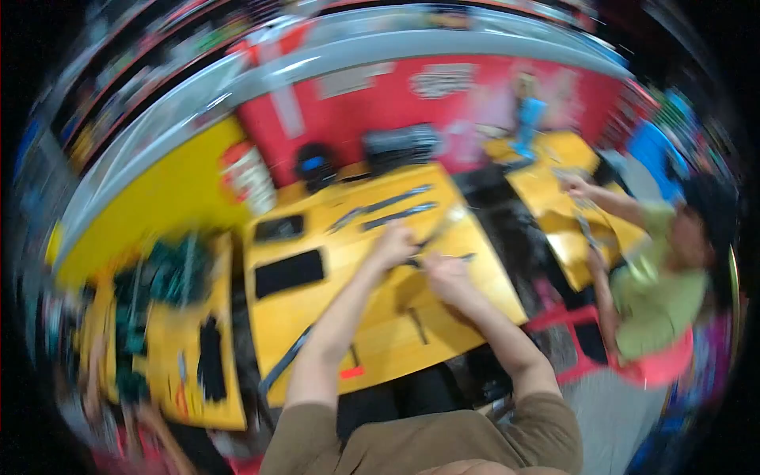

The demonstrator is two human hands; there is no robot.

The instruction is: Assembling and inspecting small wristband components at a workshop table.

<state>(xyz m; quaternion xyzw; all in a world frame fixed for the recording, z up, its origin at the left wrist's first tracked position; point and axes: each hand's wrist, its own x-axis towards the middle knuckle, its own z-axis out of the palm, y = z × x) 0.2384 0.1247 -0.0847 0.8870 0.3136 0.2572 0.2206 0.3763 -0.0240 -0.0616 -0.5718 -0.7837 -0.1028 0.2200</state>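
Observation:
My left hand (393, 245) is closed over the middle of the yellow table (380, 317), fingers bent. Close beside it on the right, my right hand (449, 277) is closed too. A thin dark piece (412, 262) shows between the two hands, and blur hides its kind. A narrow dark tip sticks out past my right hand. Just beyond the hands lies a pale, shiny piece (451, 222). Farther off are two dark grey straps (401, 215). Nearer me, a short dark strip (419, 325) lies on the table.
On the table's left are a black flat case (290, 273) and a dark rectangular thing (279, 228). A long dark strap (286, 360) and a red piece (352, 372) lie near the front edge. At right, a person in a yellow-green shirt (661, 285) works at another table.

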